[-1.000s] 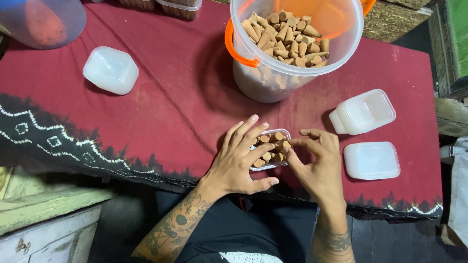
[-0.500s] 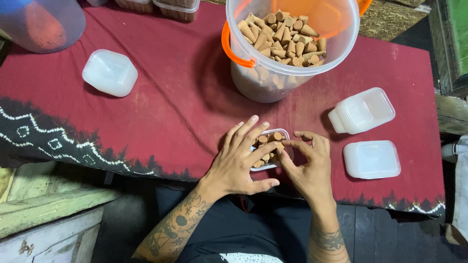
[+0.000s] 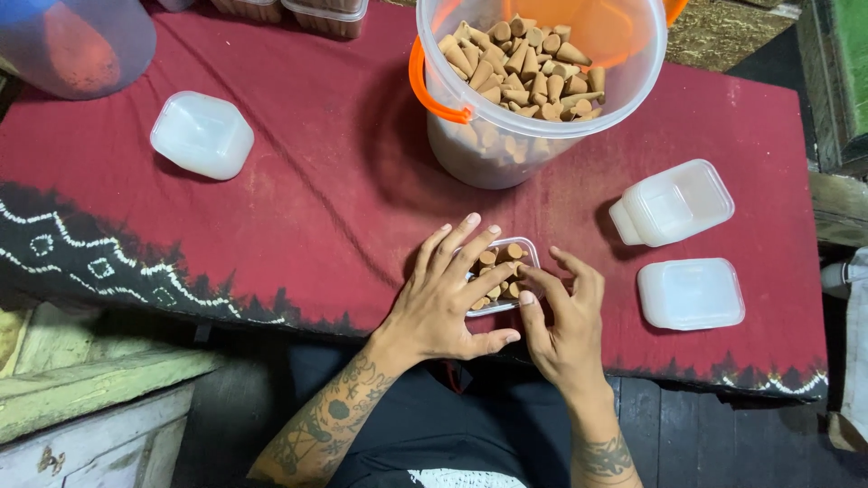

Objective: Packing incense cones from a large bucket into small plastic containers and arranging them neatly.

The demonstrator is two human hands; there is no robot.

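Since a second ago both hands have barely shifted, staying over the small clear box (image 3: pixel 500 276) of brown cones while the right fingers have curled a little closer to its edge. The left hand (image 3: pixel 448 303) lies flat and open, palm down, fingers spread and stretched forward across the near left part of the box, with the thumb pointing sideways toward the other hand. Its forearm, marked with dark tattoos, runs back and down to the left. The right hand (image 3: pixel 562 321) stands more upright just beside it, fingers bent and loosely cupped, its fingertips (image 3: pixel 527 271) touching the right edge of the box and the cones (image 3: pixel 506 255) inside; whether it pinches a cone cannot be told. Its wrist also bears a tattoo. The box sits on a red cloth (image 3: pixel 307 199) near the front edge of the table, right under both hands. Beyond the fingertips stands a large clear bucket (image 3: pixel 533 136) with an orange handle, partly filled with the same cones. To the right of the right hand lie a closed white box (image 3: pixel 676 203) and, nearer, a flat white lid (image 3: pixel 692 294). Far to the left of the left hand sits another white box (image 3: pixel 201 134).
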